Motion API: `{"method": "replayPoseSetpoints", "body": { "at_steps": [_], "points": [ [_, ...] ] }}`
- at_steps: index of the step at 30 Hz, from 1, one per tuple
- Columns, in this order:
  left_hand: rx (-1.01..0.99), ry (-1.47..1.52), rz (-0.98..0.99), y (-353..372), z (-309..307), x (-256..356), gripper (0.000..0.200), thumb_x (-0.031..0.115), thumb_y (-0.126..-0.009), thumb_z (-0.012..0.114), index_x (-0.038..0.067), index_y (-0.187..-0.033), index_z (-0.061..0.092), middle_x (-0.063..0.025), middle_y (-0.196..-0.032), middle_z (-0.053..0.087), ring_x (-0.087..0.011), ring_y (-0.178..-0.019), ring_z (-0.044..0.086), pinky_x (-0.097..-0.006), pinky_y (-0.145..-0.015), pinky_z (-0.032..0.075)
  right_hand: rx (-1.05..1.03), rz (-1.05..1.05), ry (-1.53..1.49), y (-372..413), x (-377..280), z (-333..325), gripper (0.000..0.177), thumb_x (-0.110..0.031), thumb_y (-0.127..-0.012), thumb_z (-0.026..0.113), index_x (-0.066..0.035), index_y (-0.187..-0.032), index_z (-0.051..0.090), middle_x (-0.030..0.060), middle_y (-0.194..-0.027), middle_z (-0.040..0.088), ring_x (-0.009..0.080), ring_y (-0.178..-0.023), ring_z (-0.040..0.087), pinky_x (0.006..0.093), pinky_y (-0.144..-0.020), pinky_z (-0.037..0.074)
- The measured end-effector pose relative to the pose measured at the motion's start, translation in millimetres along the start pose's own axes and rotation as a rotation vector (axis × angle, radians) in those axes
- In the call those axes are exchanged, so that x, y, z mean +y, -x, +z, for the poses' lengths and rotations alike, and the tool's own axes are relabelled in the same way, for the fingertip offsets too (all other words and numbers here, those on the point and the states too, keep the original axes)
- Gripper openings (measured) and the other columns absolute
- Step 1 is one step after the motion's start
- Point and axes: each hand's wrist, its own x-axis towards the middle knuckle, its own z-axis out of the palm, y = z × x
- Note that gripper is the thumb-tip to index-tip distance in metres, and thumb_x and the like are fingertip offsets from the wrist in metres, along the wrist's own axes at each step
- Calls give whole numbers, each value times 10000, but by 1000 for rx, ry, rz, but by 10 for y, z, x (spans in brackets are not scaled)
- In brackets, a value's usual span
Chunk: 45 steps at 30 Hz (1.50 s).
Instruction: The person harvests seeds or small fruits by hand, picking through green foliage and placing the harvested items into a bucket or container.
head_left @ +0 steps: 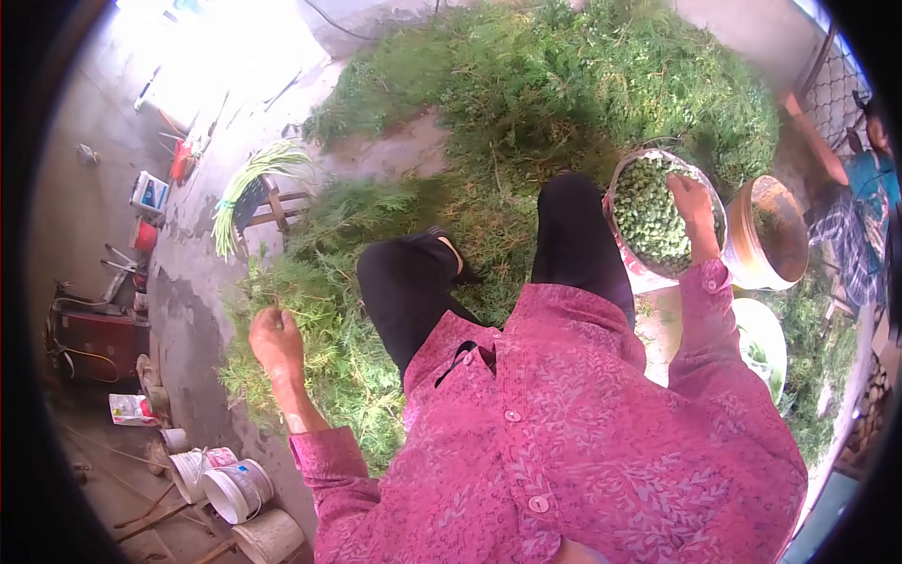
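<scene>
My left hand (275,340) is closed in a fist at the left, against the feathery green branches (338,329) on the floor. Whether it grips a sprig is hidden by the fingers. My right hand (693,202) is over a round bucket (615,211) at my right knee, with its fingertips bent down and together at the contents. Small pale-green cones or berries (648,216) fill that bucket close to its rim. What the right fingers hold, if anything, is too small to make out.
Cut branches (601,75) are heaped ahead. A second bucket (772,230) and a pale basin (763,343) stand right, near another person (850,202). Long green stalks (249,193) lie over a small stool (277,207). White buckets (237,491) lie lower left.
</scene>
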Motion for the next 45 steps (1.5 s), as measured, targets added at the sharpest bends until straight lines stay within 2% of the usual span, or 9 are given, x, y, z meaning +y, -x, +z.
{"method": "replayPoseSetpoints", "body": {
  "at_steps": [4, 8, 16, 26, 30, 32, 36, 42, 45],
  "points": [
    [-44, 215, 167, -165, 314, 460, 166, 87, -720, 621, 3, -863, 628, -175, -998, 592, -318, -937, 556, -377, -826, 436, 1, 7, -50, -79, -159, 56, 447, -372, -767, 568, -11, -1028, 610, 145, -959, 638, 237, -906, 600, 317, -822, 427],
    [-66, 382, 326, -379, 493, 1041, 214, 122, -720, 624, 17, -906, 616, -178, -1082, 557, -330, -1020, 512, -384, -873, 407, -223, -14, -475, -205, -413, 307, 294, -228, -798, 578, 12, -962, 622, 40, -718, 606, 81, -608, 501, 214, -552, 391],
    [-157, 593, 431, -927, 999, 1835, 257, 153, -715, 645, 14, -926, 597, -194, -1092, 534, -346, -1013, 498, -387, -863, 411, -614, -182, -150, -450, -1410, 1189, 329, -267, -764, 595, 11, -936, 632, 119, -836, 649, 179, -780, 613, 296, -721, 478],
    [-311, 694, 393, -1523, 2081, 2211, 273, 124, -706, 662, -3, -934, 579, -195, -1086, 523, -343, -997, 498, -392, -837, 420, -955, -447, 474, -887, -1232, 3822, 321, -274, -694, 554, -25, -876, 644, 183, -888, 623, 324, -859, 588, 360, -780, 462],
    [-428, 527, 452, -1712, 2063, 2209, 321, 113, -688, 670, -18, -957, 554, -201, -1081, 509, -350, -947, 501, -405, -800, 426, -844, -366, 349, -743, -1046, 4504, 336, -258, -693, 558, -53, -951, 626, 208, -915, 604, 349, -870, 572, 394, -797, 452],
    [-417, 543, 414, -1784, 2090, 2255, 310, 108, -684, 671, -16, -940, 550, -202, -1061, 517, -352, -931, 506, -404, -786, 431, -618, -300, 569, -578, -1092, 4640, 340, -250, -694, 568, -55, -968, 620, 192, -947, 602, 356, -903, 565, 418, -811, 441],
    [-431, 509, 452, -1841, 2103, 2292, 296, 101, -682, 671, -19, -921, 545, -204, -1042, 524, -352, -910, 514, -405, -765, 437, -640, -160, 637, -622, -984, 4832, 316, -240, -690, 581, -68, -949, 632, 178, -977, 599, 365, -934, 556, 431, -822, 432],
    [-442, 572, 367, -1832, 2049, 2271, 301, 152, -720, 656, -17, -956, 576, -200, -1084, 542, -349, -977, 529, -374, -810, 441, -679, -125, 496, -987, -856, 4528, 259, -213, -671, 583, -73, -876, 656, 165, -911, 621, 328, -877, 583, 394, -788, 454],
    [-374, 654, 371, -1787, 2082, 2281, 266, 120, -701, 666, -14, -904, 558, -173, -956, 543, -336, -862, 532, -411, -712, 446, -482, -135, 338, -1131, -789, 4081, 220, -170, -625, 603, -85, -822, 652, 149, -870, 630, 310, -851, 592, 379, -758, 462]
  ]
}}
